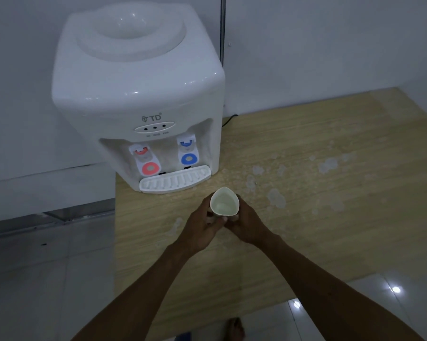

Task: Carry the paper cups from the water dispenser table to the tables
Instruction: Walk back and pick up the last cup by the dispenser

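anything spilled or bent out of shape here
Yes. The cup, held by both hands, is squeezed: its rim is pinched to a point instead of round. Pale wet-looking patches dot the table right of the dispenser, like spilled water. The dispenser also has no bottle on top.

A glossy white plastic water dispenser catches soft highlights on its smooth moulded top, with shiny red and blue plastic tap levers above a ribbed white plastic drip tray. It stands on a matt, light wood-grain laminate table, its surface blotched with pale, dull marks at the right. A small white paper cup, matt and slightly creased at the rim, holds clear liquid. Polished grey floor tiles near right mirror points of light.
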